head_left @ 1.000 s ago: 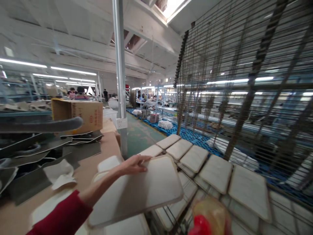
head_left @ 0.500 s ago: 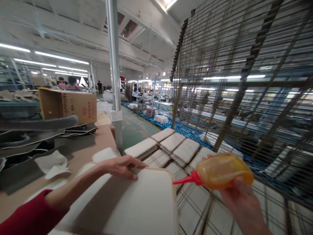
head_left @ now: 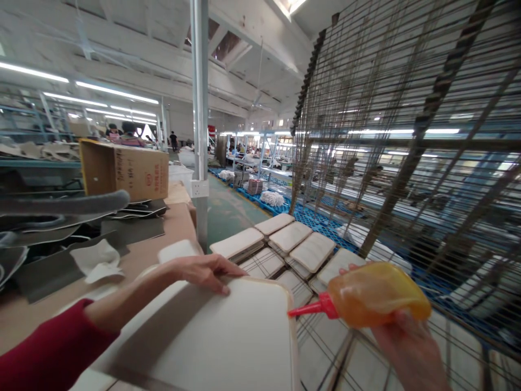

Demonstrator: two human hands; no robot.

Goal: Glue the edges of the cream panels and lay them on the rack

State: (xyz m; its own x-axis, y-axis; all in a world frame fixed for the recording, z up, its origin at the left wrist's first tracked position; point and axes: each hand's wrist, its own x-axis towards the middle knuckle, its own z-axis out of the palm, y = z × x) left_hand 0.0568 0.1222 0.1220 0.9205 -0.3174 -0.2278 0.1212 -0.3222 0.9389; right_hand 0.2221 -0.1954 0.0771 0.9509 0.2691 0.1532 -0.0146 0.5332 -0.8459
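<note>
Left hand [head_left: 205, 272] pinches a white, round-cornered panel [head_left: 232, 336]; right hand [head_left: 407, 345] clasps an amber plastic bottle [head_left: 376, 290], red nozzle [head_left: 311, 308] at the panel's right edge.

Squeeze bottle [head_left: 374, 293]: glossy, translucent plastic; panel [head_left: 244, 331]: smooth, matt; carton [head_left: 140, 175]: matt cardboard; post [head_left: 199, 108]: smooth metal; mesh rack [head_left: 442, 89]: rough metal

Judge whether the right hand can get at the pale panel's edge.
Probably yes: the right hand holds the bottle, its red nozzle at the edge of the pale panel, nothing visibly between.
</note>
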